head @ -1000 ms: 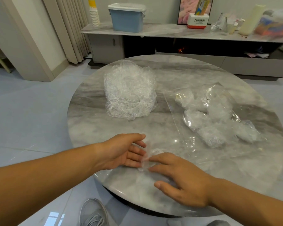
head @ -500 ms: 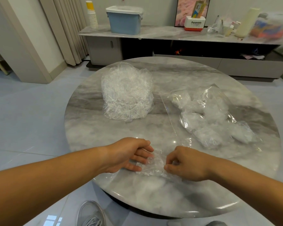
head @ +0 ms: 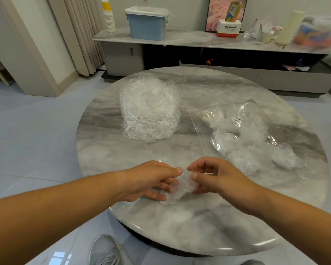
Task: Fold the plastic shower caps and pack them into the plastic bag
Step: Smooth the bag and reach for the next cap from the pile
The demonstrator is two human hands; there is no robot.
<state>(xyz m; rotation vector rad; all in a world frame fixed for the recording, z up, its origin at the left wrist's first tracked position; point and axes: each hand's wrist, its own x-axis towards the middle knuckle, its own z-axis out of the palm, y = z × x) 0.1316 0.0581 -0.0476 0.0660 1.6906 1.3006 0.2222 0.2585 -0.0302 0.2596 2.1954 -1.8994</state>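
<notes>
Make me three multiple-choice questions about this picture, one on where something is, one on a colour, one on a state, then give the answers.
1. The pile of loose caps lies where, relative to the plastic bag?
A) to its left
B) to its right
C) inside it
2. The storage bin on the sideboard is:
A) red
B) blue
C) green
3. The shower cap at the near edge of the table is:
A) lying untouched
B) already bagged
C) pinched by both hands
Answers: 1 A, the pile sits left of the bag, apart from it. 2 B, its body is light blue under a pale lid. 3 C, the left hand and right hand each pinch it.
</notes>
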